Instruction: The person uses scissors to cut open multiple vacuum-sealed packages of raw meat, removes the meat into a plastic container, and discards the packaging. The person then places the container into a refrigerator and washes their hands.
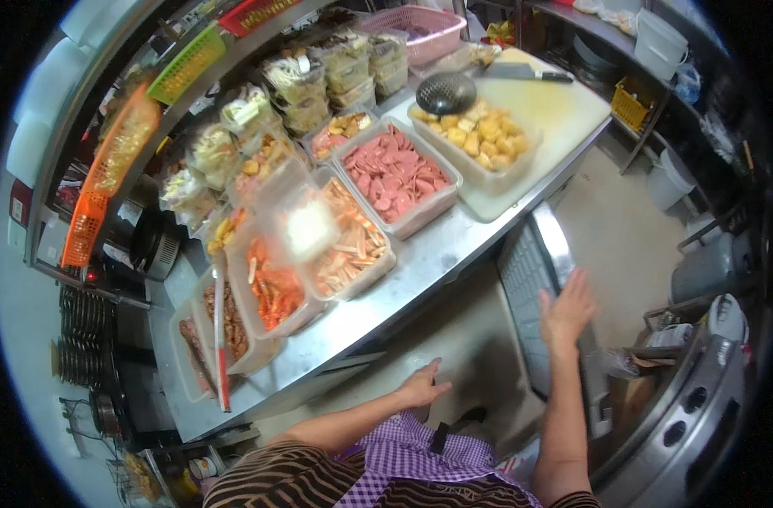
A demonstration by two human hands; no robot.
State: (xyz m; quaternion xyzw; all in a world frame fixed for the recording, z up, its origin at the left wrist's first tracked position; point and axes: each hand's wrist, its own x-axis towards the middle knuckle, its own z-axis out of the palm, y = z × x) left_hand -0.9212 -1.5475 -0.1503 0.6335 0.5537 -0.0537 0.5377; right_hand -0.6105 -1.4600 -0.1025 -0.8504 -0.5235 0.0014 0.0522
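My left hand [424, 385] is in the air in front of the checked apron, fingers apart, holding nothing. At the right, my right hand [567, 311] lies against or just over the steel edge of an open refrigerator door [529, 286]; contact is unclear, and it grips nothing. On the steel worktable [355, 324] stand plastic tubs of sliced pink sausage [396, 171], crab sticks [355, 254], orange-red strips [272, 286], browned meat [228, 317] and fried tofu-like cubes [482, 136]. An empty-looking clear container [297, 209] rests across two tubs. Red-ended tongs [221, 355] lie over the meat tub.
Stacked filled containers [294, 82] line the table's back. A white cutting board [551, 108] carries a cleaver [516, 71]; a perforated ladle [447, 93] rests at the cubes' tub. A pink basket [418, 32] stands behind. Shelves and a yellow basket [630, 105] are at right.
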